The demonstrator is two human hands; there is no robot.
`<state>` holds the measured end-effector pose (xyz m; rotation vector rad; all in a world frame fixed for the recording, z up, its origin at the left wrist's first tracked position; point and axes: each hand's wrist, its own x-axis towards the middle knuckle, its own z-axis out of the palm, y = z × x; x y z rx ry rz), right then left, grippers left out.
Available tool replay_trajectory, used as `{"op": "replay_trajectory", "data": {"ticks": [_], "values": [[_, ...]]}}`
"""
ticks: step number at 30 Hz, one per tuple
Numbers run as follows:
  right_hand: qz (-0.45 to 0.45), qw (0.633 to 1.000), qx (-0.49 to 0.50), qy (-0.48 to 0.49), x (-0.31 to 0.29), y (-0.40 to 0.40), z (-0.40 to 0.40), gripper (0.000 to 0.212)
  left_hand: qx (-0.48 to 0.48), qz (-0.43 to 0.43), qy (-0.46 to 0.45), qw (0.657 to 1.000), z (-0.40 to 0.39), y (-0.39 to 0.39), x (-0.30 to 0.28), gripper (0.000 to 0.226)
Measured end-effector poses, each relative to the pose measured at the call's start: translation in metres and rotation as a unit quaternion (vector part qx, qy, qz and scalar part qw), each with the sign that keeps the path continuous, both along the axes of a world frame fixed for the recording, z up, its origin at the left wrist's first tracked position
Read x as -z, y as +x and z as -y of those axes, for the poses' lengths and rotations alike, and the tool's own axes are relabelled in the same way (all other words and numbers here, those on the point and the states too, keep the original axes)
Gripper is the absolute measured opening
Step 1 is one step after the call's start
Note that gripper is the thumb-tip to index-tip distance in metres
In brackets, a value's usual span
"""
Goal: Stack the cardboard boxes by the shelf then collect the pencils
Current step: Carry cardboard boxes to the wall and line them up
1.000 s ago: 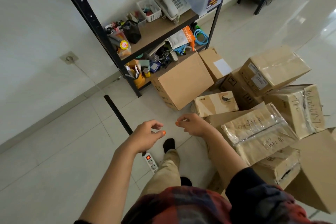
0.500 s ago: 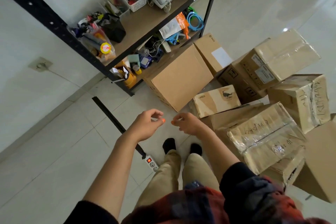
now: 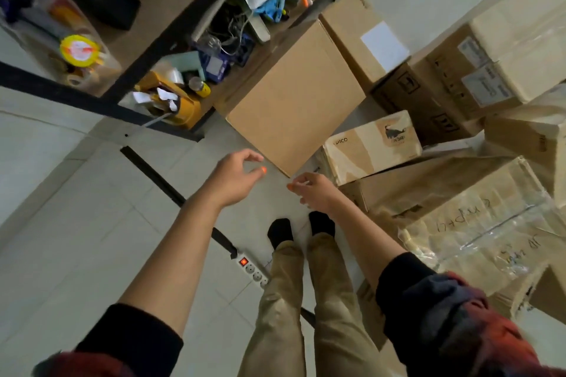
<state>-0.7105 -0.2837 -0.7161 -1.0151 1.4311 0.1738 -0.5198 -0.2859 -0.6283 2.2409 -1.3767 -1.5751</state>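
Several cardboard boxes lie jumbled on the tiled floor to the right of a black metal shelf (image 3: 171,37). A large plain box (image 3: 294,101) leans against the shelf's foot. A small printed box (image 3: 370,147) lies just right of it. A big taped box (image 3: 477,223) with handwriting sits at my right. My left hand (image 3: 235,177) hovers just left of the large box's near corner, fingers loosely curled, holding nothing. My right hand (image 3: 315,190) hangs beside that corner, also empty. No pencils can be made out.
The shelf's lower levels hold tape rolls (image 3: 79,50), cables (image 3: 266,9) and small clutter. A white power strip (image 3: 252,269) with a lit red switch and its black cable cover (image 3: 153,174) run across the floor by my feet. More boxes (image 3: 477,70) pile at the right.
I have stepped closer to the shelf and the view tilts further down. Both hands moved forward toward the large box's near corner. Both feet now stand side by side.
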Motion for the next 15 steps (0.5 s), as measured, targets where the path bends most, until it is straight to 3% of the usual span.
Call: {"op": "replay_trajectory", "data": {"ticks": [12, 15], "values": [[-0.044, 0.995, 0.085, 0.018, 0.137, -0.012, 0.038, 0.059, -0.031, 0.081, -0.078, 0.993, 0.090, -0.005, 0.129, 0.038], [-0.058, 0.994, 0.091, 0.029, 0.158, -0.011, 0.048, 0.077, -0.024, 0.142, -0.123, 0.982, 0.111, -0.004, 0.148, 0.050]]}}
